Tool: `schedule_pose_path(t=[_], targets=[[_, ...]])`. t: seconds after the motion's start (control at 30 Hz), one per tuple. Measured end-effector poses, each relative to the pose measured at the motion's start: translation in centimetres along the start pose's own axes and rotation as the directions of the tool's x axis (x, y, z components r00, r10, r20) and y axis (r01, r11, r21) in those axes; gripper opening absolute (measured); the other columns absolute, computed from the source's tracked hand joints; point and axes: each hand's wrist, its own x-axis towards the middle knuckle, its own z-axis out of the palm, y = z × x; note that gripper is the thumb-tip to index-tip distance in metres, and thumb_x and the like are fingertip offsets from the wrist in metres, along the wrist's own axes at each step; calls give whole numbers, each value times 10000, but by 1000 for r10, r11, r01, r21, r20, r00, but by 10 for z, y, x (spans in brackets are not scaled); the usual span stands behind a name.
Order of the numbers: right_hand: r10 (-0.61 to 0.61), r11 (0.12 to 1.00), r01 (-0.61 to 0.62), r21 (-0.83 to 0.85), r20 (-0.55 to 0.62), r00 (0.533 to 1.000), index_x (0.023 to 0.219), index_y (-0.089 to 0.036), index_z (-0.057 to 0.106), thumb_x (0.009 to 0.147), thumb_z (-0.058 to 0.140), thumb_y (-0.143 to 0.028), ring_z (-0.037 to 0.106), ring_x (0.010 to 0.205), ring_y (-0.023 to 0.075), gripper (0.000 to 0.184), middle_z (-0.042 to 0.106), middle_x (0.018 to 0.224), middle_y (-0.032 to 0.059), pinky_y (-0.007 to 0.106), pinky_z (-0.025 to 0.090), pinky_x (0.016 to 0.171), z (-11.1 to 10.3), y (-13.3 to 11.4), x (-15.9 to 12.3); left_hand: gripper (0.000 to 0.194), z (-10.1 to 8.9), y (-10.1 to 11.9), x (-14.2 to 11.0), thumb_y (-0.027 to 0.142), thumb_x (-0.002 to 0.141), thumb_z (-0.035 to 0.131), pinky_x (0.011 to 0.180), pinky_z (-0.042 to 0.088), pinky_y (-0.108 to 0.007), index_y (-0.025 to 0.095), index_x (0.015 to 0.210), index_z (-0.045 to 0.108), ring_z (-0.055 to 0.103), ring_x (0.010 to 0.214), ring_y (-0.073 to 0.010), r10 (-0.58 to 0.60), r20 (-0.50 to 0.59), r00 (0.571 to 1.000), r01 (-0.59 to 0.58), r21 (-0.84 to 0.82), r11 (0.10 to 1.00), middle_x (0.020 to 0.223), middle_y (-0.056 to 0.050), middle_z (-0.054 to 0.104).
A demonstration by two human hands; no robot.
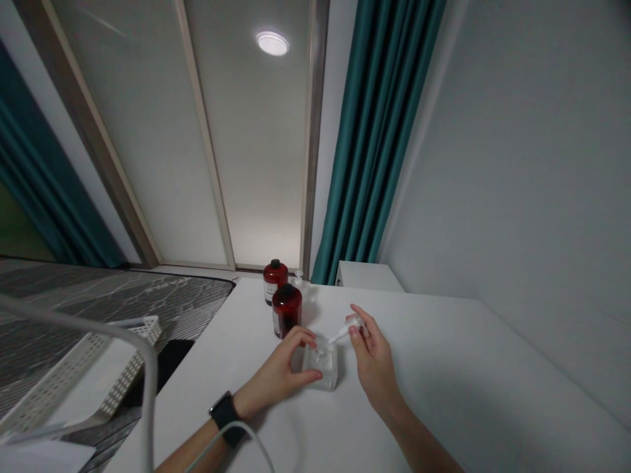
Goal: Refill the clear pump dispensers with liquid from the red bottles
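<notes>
A square clear glass bottle (pixel 329 373) stands upright on the white table, its round mouth facing up. My left hand (pixel 288 368) wraps its fingers and thumb around the bottle's left side. Just right of the bottle, my right hand (pixel 375 358) pinches a clear stopper (pixel 340 334) with a whitish, tapering stem. The stem points down and left, its tip close to the bottle's mouth; whether it touches the glass I cannot tell. Directly behind my left hand is a dark red bottle (pixel 287 305) with a black cap.
A second red bottle (pixel 275 276) and a small clear glass piece (pixel 298 278) stand farther back on the white table (pixel 444 368). Left of the table lies a white perforated basket (pixel 133 368). A pale cable (pixel 150 394) crosses the foreground. A white cabinet (pixel 369 276) adjoins the far edge.
</notes>
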Motion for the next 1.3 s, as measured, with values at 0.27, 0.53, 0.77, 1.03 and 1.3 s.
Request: schedule_pose_path(t=[0.27, 0.53, 0.77, 1.03, 1.3], targets=[[-7, 1000, 8, -14, 48, 999, 1342, -197, 556, 915, 547, -406, 625, 979, 201, 476, 658, 1135, 81, 313, 500, 885, 1, 2, 1, 325, 0, -4, 0, 188, 754, 759, 1002, 382, -360, 215, 1009, 560, 521, 1147, -246, 17, 2, 1000, -17, -5, 1000, 1164, -52, 548], [98, 995, -96, -36, 50, 994, 1390, -173, 527, 905, 556, -477, 573, 737, 172, 573, 646, 869, 25, 286, 483, 724, -5, 14, 7, 306, -1, -2, 1, 204, 757, 747, 995, 377, -361, 214, 997, 557, 524, 1131, -248, 22, 6, 1000, -22, -9, 1000, 1147, -53, 544], [-27, 996, 31, -88, 46, 999, 1368, -192, 562, 912, 551, -413, 601, 839, 183, 508, 666, 1017, 66, 307, 501, 811, -6, 8, 6, 319, 0, -3, 0, 200, 751, 750, 999, 382, -358, 217, 1002, 555, 524, 1135, -246, 18, 2, 1000, -18, 7, 1000, 1152, -54, 544], [46, 992, -30, -120, 131, 990, 1324, -189, 567, 909, 543, -424, 600, 814, 190, 477, 640, 892, 35, 314, 492, 796, -13, 23, 14, 300, 0, -2, 1, 235, 766, 743, 992, 405, -376, 212, 1002, 560, 538, 1123, -254, 26, 2, 1000, -26, 15, 1000, 1144, -66, 556], [119, 991, -81, -109, 415, 902, 1057, -217, 630, 838, 631, -395, 563, 756, 164, 282, 590, 820, -10, 270, 460, 690, -40, 22, 30, 485, -11, -2, -2, 238, 756, 735, 1061, 411, -428, 214, 1196, 533, 536, 1205, -281, -15, 65, 998, 11, 67, 998, 1252, -94, 576]])
